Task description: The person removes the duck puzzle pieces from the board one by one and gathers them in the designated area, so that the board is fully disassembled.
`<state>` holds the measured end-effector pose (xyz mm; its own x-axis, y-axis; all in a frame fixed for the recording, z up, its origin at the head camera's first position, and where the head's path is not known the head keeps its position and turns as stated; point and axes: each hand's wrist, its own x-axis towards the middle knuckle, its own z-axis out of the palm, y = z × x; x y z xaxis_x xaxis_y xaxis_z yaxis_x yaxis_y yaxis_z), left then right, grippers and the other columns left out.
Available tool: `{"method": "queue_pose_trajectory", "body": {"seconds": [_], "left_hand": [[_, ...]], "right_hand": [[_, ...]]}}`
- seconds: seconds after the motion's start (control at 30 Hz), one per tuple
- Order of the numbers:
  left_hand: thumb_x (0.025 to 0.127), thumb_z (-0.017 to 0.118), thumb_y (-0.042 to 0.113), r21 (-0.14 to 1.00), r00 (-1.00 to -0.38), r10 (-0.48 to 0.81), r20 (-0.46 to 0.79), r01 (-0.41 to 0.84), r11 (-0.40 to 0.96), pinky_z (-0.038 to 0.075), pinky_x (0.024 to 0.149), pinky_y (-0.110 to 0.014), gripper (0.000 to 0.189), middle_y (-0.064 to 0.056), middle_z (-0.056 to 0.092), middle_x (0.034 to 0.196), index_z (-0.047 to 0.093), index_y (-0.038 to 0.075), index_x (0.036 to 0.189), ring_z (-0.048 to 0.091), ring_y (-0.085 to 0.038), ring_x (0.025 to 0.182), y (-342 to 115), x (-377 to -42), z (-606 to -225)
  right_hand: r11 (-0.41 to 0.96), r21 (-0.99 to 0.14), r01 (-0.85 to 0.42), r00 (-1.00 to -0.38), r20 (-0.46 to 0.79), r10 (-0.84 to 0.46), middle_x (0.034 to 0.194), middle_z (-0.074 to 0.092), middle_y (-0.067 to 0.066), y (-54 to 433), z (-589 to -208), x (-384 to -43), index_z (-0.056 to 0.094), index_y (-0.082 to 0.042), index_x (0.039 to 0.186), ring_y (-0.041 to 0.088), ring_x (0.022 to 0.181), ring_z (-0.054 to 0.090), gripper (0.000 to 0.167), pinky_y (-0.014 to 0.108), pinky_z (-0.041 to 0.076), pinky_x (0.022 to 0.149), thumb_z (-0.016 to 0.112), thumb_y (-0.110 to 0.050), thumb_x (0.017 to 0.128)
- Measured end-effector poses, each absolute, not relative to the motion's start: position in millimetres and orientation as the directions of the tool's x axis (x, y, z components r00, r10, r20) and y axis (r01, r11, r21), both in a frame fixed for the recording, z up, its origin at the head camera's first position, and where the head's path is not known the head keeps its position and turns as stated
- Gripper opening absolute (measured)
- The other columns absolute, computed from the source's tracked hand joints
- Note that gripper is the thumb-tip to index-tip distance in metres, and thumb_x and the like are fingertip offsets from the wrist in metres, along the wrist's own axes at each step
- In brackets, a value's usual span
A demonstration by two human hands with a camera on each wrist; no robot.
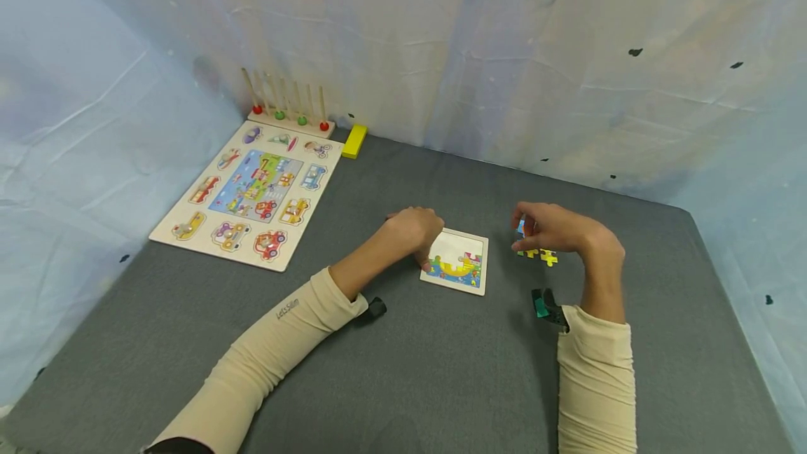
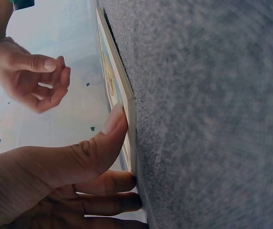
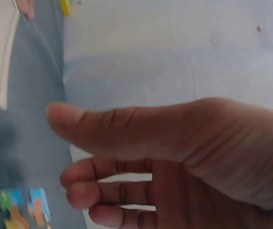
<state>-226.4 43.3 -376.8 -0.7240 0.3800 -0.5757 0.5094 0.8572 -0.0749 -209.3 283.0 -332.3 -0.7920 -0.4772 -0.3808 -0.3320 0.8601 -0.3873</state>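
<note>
Right of centre, right hand [image 1: 556, 228], fingers loosely curled, empty, could scatter loose pieces [image 1: 549, 258] if lowered carelessly; left hand [image 1: 412, 231] pinches puzzle board [image 1: 451, 246]

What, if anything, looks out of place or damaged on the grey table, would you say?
Nothing looks spilled or damaged. The loose, multicoloured jigsaw pieces near the right hand lie outside the small square wooden puzzle that the left hand holds, but its picture is only partly filled, so that seems ordinary.

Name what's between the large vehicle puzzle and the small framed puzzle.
Left hand, holding the small framed puzzle, plus gray tabletop; shows in head view.
</note>
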Motion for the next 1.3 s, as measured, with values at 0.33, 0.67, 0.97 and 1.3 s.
{"method": "queue_pose_trajectory", "body": {"seconds": [0.33, 0.67, 0.97, 1.3], "left_hand": [[0.080, 0.089, 0.049, -0.032, -0.727, 0.421, -0.542, 0.519, 0.854, 0.056, 0.102, -0.070, 0.081, -0.017, 0.065, 0.142, 0.062, 0.007, 0.144, 0.060, -0.044, 0.136, 40.5, -226.5, -379.1], [0.079, 0.090, 0.048, -0.005, -0.718, 0.458, -0.524, 0.540, 0.842, 0.059, 0.099, -0.067, 0.078, -0.017, 0.069, 0.134, 0.064, 0.006, 0.140, 0.066, -0.042, 0.128, 37.2, -226.9, -378.6], [0.079, 0.091, 0.048, -0.002, -0.719, 0.475, -0.508, 0.552, 0.834, 0.060, 0.095, -0.068, 0.078, -0.019, 0.070, 0.132, 0.065, 0.005, 0.138, 0.067, -0.043, 0.125, 34.8, -226.8, -379.3], [0.078, 0.091, 0.048, 0.003, -0.720, 0.482, -0.499, 0.555, 0.832, 0.060, 0.094, -0.068, 0.080, -0.020, 0.069, 0.134, 0.064, 0.005, 0.140, 0.066, -0.045, 0.126, 34.1, -226.1, -380.7]], "right_hand": [[0.829, -0.394, -0.398, -0.691, -0.465, -0.553, 0.090, 0.062, 0.007, 236.4, -357.1, -219.2, 0.065, -0.003, 0.111, 0.016, 0.077, 0.055, 0.029, 0.028, 0.047, 0.067, 0.079, -0.022, 0.094], [0.876, -0.234, -0.422, -0.694, -0.539, -0.478, 0.085, 0.060, 0.002, 204.4, -373.9, -219.3, 0.065, -0.006, 0.093, 0.014, 0.075, 0.052, 0.026, 0.023, 0.041, 0.065, 0.087, -0.015, 0.085], [0.879, -0.244, -0.410, -0.701, -0.532, -0.475, 0.083, 0.058, 0.001, 202.5, -375.4, -220.4, 0.063, -0.007, 0.092, 0.014, 0.074, 0.050, 0.028, 0.025, 0.040, 0.065, 0.088, -0.013, 0.083], [0.857, -0.263, -0.443, -0.685, -0.517, -0.513, 0.086, 0.060, 0.003, 202.3, -375.1, -221.1, 0.062, -0.006, 0.096, 0.014, 0.076, 0.051, 0.029, 0.025, 0.041, 0.066, 0.088, -0.011, 0.083]]}}
